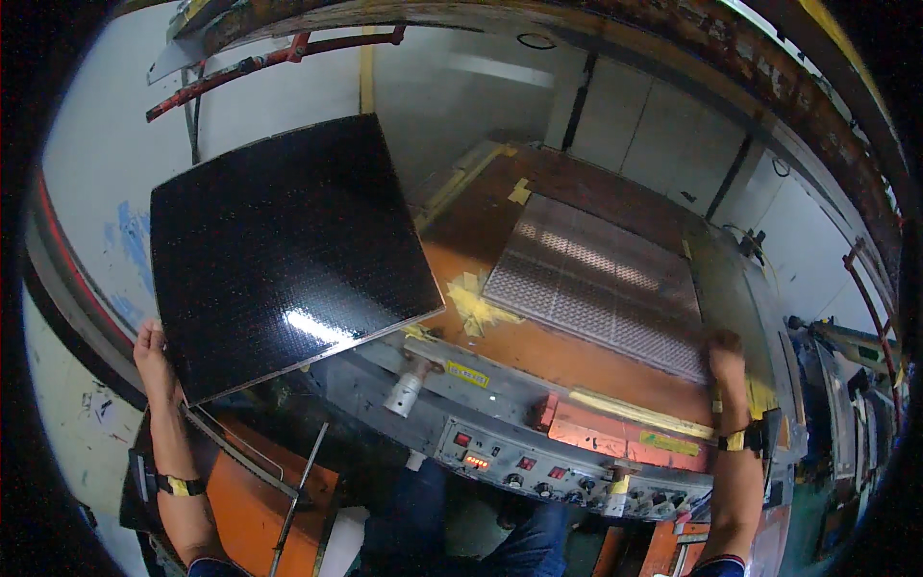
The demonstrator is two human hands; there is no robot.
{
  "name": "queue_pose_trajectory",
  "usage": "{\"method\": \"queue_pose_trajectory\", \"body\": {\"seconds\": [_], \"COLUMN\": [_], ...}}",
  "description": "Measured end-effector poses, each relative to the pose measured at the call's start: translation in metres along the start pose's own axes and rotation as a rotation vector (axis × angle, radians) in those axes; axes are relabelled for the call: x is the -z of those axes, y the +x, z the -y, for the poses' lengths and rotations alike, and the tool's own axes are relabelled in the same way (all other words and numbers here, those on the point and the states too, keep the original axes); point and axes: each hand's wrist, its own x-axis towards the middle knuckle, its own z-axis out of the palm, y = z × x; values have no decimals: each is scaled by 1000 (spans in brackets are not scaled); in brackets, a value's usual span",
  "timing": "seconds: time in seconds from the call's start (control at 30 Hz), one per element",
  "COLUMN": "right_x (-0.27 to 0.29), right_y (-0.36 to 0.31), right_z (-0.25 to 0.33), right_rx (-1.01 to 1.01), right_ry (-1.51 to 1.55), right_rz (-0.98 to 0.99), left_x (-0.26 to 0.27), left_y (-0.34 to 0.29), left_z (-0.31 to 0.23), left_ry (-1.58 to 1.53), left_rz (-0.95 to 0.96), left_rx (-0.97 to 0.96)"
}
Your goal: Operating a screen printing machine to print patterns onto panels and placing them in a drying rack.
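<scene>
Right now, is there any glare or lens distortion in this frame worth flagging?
Head view: a bright glare patch sits on the glossy black panel near its lower edge, by the left hand; fisheye bends the machine's control panel and walls toward a dark rim; the textured metal plate shows soft striped reflections.

A small yellow rectangular label [467, 374] sits on the machine's grey front above the controls. A longer yellow label [669, 443] lies on the orange ledge nearby.
</scene>
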Motion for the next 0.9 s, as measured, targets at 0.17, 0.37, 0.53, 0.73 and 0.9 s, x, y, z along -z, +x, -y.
{"method": "queue_pose_trajectory", "body": {"seconds": [0.17,0.37,0.53,0.73,0.9], "right_x": [29,94,80,85,126], "right_y": [9,21,42,9,-50], "right_z": [57,337,467,540,560], "right_rx": [181,128,235,287,531], "right_ry": [305,1294,1677,1810,1968], "right_rz": [-142,558,726,928,1028], "left_x": [11,4,-9,41,118], "left_y": [-5,-48,-85,-109,-140], "left_z": [10,-21,-51,-55,-70], "left_ry": [-43,203,179,111,261], "left_rz": [-23,-163,-229,-295,-340], "left_rx": [-52,-180,-286,-168,-83]}}
